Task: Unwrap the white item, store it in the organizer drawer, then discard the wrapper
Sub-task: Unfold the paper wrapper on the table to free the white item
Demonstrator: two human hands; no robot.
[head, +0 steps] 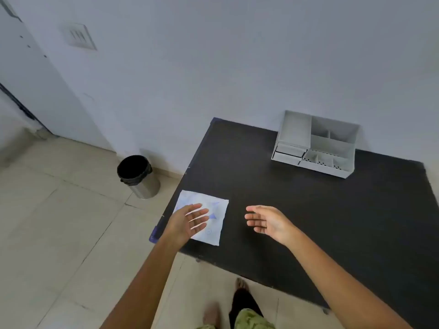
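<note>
A flat square white packet (215, 230) with faint blue print lies near the left front corner of the black table (297, 210). My left hand (190, 222) hovers over its left half, fingers spread, holding nothing. My right hand (266, 222) is to the right of the packet above the table, fingers loosely apart and empty. A white desk organizer (316, 144) with small drawers on its left side stands at the table's far edge by the wall. A metal bin (137, 175) with a black liner stands on the floor left of the table.
The wall runs close behind the table. A tiled floor (59, 222) spreads to the left and front. My feet and trouser legs (240, 309) are below the table's front edge. A door stands at the far left.
</note>
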